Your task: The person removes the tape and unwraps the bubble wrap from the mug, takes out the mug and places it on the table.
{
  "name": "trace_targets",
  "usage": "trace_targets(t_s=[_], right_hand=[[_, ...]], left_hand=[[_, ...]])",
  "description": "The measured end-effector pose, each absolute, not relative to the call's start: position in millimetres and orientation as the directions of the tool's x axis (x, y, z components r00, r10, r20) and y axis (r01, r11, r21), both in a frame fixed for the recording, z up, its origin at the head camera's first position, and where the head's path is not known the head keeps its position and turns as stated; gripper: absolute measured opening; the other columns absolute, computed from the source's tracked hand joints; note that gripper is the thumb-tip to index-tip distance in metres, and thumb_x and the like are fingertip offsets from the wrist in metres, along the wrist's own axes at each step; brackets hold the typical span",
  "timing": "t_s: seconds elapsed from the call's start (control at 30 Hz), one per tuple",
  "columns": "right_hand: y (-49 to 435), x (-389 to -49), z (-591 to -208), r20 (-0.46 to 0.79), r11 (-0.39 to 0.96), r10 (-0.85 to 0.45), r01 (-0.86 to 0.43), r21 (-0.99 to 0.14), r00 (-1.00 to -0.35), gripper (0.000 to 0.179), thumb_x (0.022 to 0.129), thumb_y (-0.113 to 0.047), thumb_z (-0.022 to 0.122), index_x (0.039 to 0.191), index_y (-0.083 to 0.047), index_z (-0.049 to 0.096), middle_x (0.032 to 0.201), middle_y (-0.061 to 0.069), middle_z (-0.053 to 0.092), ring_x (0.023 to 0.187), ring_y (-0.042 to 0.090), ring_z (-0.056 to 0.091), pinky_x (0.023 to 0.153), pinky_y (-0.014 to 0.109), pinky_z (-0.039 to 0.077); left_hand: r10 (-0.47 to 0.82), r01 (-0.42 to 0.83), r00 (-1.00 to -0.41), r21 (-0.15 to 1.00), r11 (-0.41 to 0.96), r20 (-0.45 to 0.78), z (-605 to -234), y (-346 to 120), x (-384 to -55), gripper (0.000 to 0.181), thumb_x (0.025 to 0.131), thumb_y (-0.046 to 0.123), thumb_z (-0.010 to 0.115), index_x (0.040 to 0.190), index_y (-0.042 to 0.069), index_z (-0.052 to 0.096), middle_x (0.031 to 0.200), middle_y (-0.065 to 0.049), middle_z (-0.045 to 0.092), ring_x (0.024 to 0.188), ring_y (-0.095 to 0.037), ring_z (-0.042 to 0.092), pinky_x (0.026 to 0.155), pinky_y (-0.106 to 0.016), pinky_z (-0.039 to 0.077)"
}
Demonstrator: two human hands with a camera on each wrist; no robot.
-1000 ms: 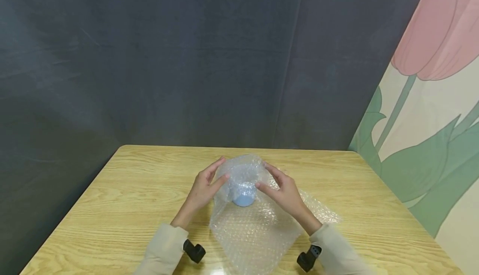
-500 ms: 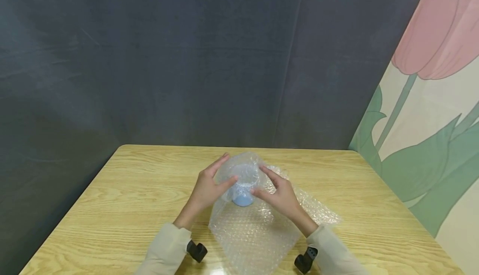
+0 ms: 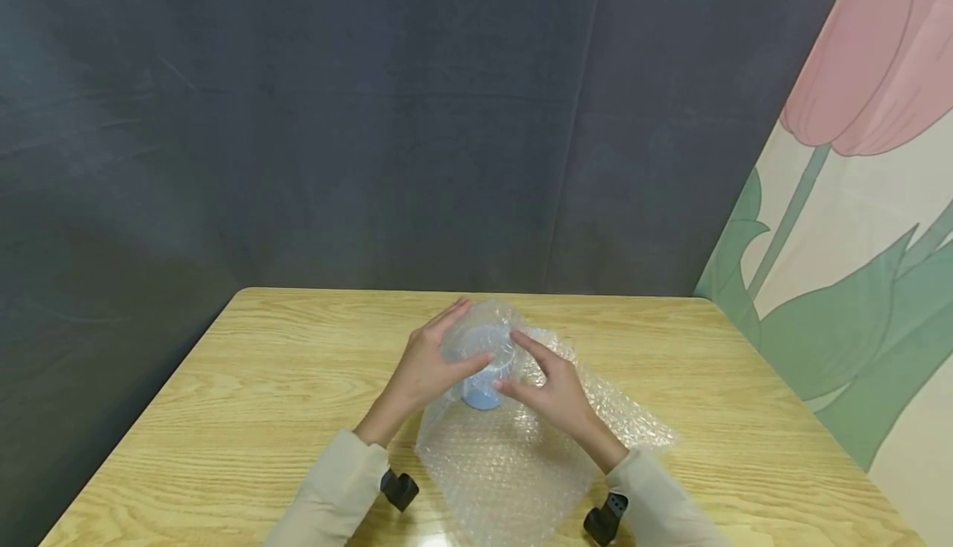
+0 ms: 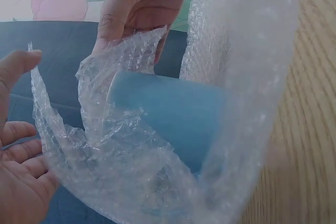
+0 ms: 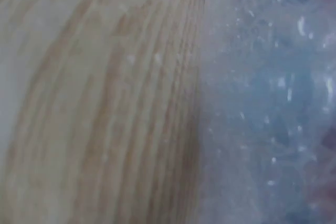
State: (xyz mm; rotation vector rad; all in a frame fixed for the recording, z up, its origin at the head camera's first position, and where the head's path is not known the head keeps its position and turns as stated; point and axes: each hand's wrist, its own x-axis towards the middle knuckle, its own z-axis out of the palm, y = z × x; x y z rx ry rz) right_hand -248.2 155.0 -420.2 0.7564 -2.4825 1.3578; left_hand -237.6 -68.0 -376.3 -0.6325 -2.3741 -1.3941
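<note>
A light-blue cup stands on a sheet of bubble wrap, part of which rises around it. In the left wrist view the cup shows its bare side inside the raised wrap. My left hand is at its left, thumb extended across the front and fingers behind, touching the wrap's edge. From the right, my right hand holds the wrap between thumb and fingers, as the left wrist view shows that hand at a corner of it. Bubble wrap and blurred tabletop fill the right wrist view.
The wooden table extends on both sides of the sheet. A dark curtain hangs behind its far edge. On the right is a wall panel with a painted tulip. Small black cameras are worn at both wrists.
My left hand has moved right and slightly away, its thumb now in front of the cup. My right hand has shifted a little left. The raised wrap is drawn closer around the cup.
</note>
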Motion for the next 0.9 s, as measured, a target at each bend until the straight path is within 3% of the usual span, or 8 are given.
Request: trace_targets(t_s=[0.57, 0.9], right_hand=[[151.2, -247.5, -424.1, 0.407, 0.442, -0.341, -0.527, -0.726, -0.847, 0.082, 0.079, -0.039, 0.08, 0.146, -0.01, 0.044, 0.147, 0.007, 0.042, 0.134, 0.03, 0.039, 0.105, 0.057, 0.033], [151.9, -246.9, -425.2, 0.415, 0.434, -0.332, -0.527, -0.73, -0.847, 0.082, 0.079, -0.037, 0.081, 0.145, -0.008, 0.044, 0.147, 0.006, 0.043, 0.134, 0.03, 0.039, 0.105, 0.055, 0.033]], left_hand=[[0.222, 0.562, -0.824, 0.706, 0.431, 0.521, -374.9, -67.0, -241.1, 0.066, 0.083, 0.02, 0.078, 0.139, 0.001, 0.05, 0.146, -0.013, 0.043, 0.135, -0.027, 0.039, 0.108, -0.047, 0.033], [0.175, 0.562, -0.818, 0.698, 0.443, 0.547, -373.2, -71.0, -241.6, 0.061, 0.082, 0.02, 0.079, 0.137, 0.004, 0.055, 0.141, -0.01, 0.049, 0.129, -0.028, 0.046, 0.104, -0.046, 0.038]])
